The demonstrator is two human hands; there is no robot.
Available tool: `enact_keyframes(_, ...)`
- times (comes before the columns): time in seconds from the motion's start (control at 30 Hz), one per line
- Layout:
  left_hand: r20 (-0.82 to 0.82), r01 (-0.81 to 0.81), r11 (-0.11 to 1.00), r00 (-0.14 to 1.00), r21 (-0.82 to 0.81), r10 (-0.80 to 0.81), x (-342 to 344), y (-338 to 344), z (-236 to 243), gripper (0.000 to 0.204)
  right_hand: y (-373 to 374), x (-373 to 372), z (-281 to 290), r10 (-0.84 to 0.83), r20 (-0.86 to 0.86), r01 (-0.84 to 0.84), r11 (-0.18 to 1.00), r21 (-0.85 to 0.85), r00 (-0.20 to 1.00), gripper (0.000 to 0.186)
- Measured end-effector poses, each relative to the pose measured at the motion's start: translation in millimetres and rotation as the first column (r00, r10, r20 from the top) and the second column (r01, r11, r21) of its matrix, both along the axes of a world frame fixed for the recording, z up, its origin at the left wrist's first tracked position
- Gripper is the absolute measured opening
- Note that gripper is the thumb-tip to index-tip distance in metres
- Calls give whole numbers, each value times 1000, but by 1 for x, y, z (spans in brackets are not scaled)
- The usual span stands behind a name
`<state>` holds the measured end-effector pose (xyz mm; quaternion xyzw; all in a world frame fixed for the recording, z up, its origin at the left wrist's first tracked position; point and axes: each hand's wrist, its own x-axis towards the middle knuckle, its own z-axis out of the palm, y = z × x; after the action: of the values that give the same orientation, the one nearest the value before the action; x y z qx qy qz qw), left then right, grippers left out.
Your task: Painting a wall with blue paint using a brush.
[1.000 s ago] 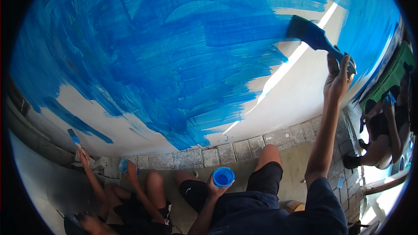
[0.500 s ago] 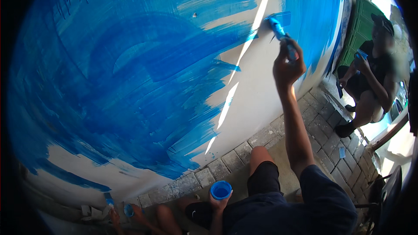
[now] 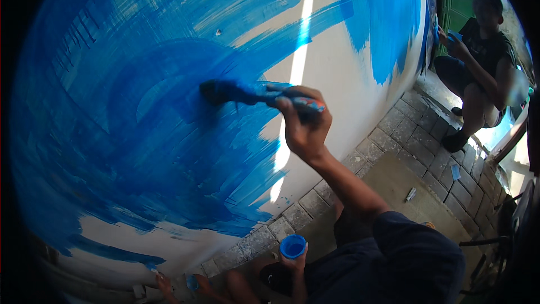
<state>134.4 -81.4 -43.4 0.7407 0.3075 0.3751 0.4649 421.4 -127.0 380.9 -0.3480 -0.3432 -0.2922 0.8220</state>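
Observation:
My right hand (image 3: 306, 129) is closed around the handle of a paintbrush (image 3: 247, 91), which is smeared with blue paint. The bristles, blurred by motion, are at the blue-painted part of the wall (image 3: 169, 152). Low in front of my body, my left hand (image 3: 300, 263) grips a small cup (image 3: 293, 246) with blue paint inside. Part of the left hand is hidden behind the cup. Bare whitish wall (image 3: 320, 90) shows behind and right of my right hand.
At lower left a co-worker's hand (image 3: 164, 286) holds a brush against the wall, beside another blue cup (image 3: 192, 282). A second person (image 3: 478, 50) squats at right with painting things. Paving bricks (image 3: 413, 129) run along the wall's foot; a mat (image 3: 394, 180) lies there.
My right hand has swept the brush left and down from the bare upper-right patch onto the blue area. A new blue streak crosses the bare patch. The squatting person's hands have moved toward the wall.

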Motion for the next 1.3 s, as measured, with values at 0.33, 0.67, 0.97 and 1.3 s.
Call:
enact_keyframes(0.33,-2,-109,991,994,-79,110,1,1,14,74,-160,176,25,-752,-58,754,652,84,657,16)
enact_keyframes(0.67,-4,-95,995,995,-22,95,3,8,-9,77,-103,142,-6,-836,-1,836,549,-4,549,12)
enact_keyframes(0.97,18,-96,995,995,-20,97,2,0,-1,73,-100,58,7,-122,7,122,985,-125,992,16)
enact_keyframes(1.3,33,-101,995,994,-2,101,4,1,4,71,-261,235,65,-434,-341,504,851,149,834,25)
